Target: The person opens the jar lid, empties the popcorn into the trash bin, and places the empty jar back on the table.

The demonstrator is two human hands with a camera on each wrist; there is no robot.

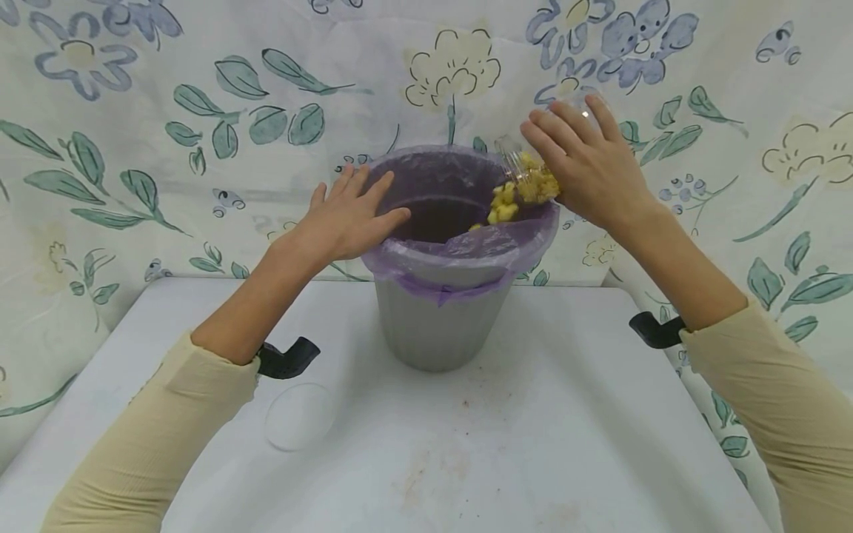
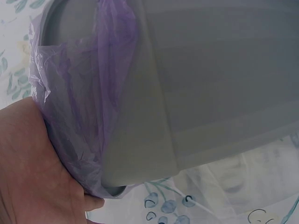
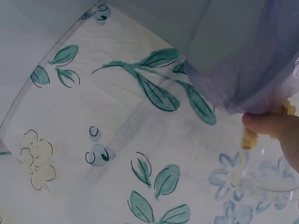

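My right hand (image 1: 600, 170) grips a clear jar (image 1: 510, 157), tipped on its side over the right rim of a grey bin (image 1: 440, 326). Yellow popcorn-like pieces (image 1: 503, 203) spill from the jar's mouth into the bin. A purple bin bag (image 1: 466, 255) lines the bin and folds over its rim. In the right wrist view, the thumb presses against the jar (image 3: 266, 189) just beside the bag. My left hand (image 1: 346, 222) rests at the bin's left rim, fingers spread and straight. The left wrist view shows that hand (image 2: 39, 163) against the bag-covered edge.
The bin stands upright near the back of a white table (image 1: 373, 474). A clear round disc, perhaps a lid (image 1: 300, 417), lies on the table at the left. Small brownish crumbs (image 1: 466, 403) dot the tabletop. A floral cloth (image 1: 280, 44) hangs directly behind.
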